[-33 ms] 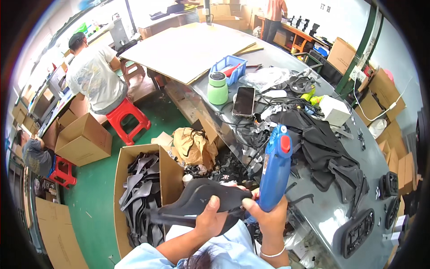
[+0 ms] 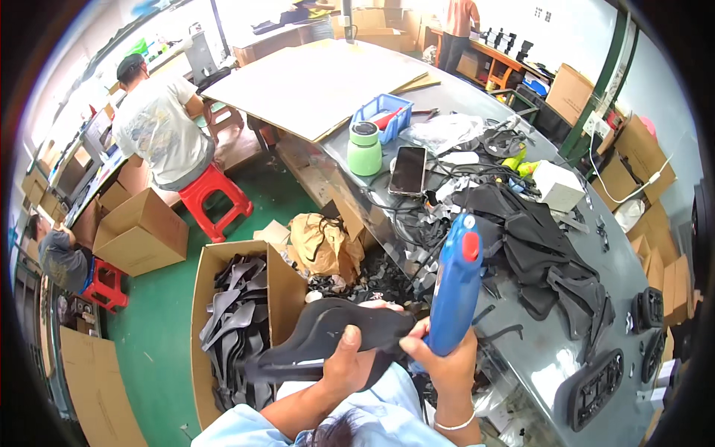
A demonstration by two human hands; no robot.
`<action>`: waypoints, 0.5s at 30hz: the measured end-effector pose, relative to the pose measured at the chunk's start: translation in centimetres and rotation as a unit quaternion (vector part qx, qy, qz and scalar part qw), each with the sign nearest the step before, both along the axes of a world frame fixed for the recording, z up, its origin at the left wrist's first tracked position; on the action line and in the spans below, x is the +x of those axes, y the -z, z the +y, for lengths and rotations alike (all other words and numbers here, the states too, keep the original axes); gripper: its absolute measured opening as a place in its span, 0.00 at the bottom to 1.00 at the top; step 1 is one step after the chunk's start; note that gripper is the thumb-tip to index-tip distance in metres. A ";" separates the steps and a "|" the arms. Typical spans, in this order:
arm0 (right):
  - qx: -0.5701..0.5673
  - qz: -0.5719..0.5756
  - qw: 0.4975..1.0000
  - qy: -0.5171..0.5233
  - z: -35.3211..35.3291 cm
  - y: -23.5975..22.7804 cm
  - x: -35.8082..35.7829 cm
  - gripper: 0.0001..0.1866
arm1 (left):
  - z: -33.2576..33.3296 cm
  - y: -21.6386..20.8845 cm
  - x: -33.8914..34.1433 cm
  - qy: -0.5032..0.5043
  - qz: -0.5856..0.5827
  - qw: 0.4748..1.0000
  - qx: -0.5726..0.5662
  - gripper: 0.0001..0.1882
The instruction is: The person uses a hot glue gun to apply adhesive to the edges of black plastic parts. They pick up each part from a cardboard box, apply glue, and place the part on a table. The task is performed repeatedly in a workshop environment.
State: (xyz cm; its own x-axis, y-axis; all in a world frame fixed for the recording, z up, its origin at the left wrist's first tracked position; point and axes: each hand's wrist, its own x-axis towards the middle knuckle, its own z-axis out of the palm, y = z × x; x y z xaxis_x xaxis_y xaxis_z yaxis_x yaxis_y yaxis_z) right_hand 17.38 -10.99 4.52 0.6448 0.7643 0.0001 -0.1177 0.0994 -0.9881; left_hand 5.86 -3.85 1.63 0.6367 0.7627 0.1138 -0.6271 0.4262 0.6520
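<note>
My left hand (image 2: 347, 366) is closed round a black, curved, soft-looking moulded piece (image 2: 331, 328), its thumb pressed along the near side. The piece lies tilted across my lap, beside an open carton. A blue handheld power tool (image 2: 456, 290) with a red button is in my right hand (image 2: 449, 365), standing nearly upright with its body above my fist. My right fingertips are at the right end of the black piece, and the tool's lower working end is hidden behind hand and piece.
The carton (image 2: 287, 298) at left holds several black strips (image 2: 242, 305). On the metal table (image 2: 514, 335) are black sheet pieces (image 2: 521, 231), a phone (image 2: 408, 170), a green bottle (image 2: 364, 153) and a blue bin (image 2: 395, 119). A co-worker (image 2: 160, 119) sits on a red stool (image 2: 212, 197).
The blue tool has dipped slightly, and the black piece's right end has shifted a little to the left. Both grips are the same.
</note>
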 end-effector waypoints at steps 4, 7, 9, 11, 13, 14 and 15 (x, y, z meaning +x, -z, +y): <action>-0.106 -0.165 0.977 -0.081 -1.8 1.6 -1.2 0.23 | 2.4 -0.8 -0.3 -0.088 -0.084 0.990 0.066 0.30; -0.063 -0.311 0.945 -0.073 -2.5 3.0 -2.5 0.26 | 3.2 -1.1 -0.2 -0.133 -0.119 0.980 0.083 0.30; -0.048 -0.338 0.936 -0.081 -2.2 2.3 -3.2 0.25 | 3.6 -1.1 -0.5 -0.172 -0.132 0.972 0.094 0.30; -0.064 -0.349 0.932 -0.074 -2.4 2.0 -3.8 0.27 | 3.8 -0.9 -0.7 -0.190 -0.127 0.968 0.105 0.31; -0.073 -0.364 0.925 -0.079 -2.5 2.0 -3.9 0.26 | 3.8 -0.7 -0.9 -0.196 -0.116 0.967 0.116 0.31; -0.078 -0.372 0.921 -0.080 -2.6 1.9 -3.9 0.26 | 3.7 -0.6 -0.9 -0.196 -0.111 0.967 0.118 0.30; -0.079 -0.377 0.920 -0.075 -2.7 1.9 -4.0 0.26 | 3.7 -0.5 -0.8 -0.196 -0.106 0.967 0.120 0.30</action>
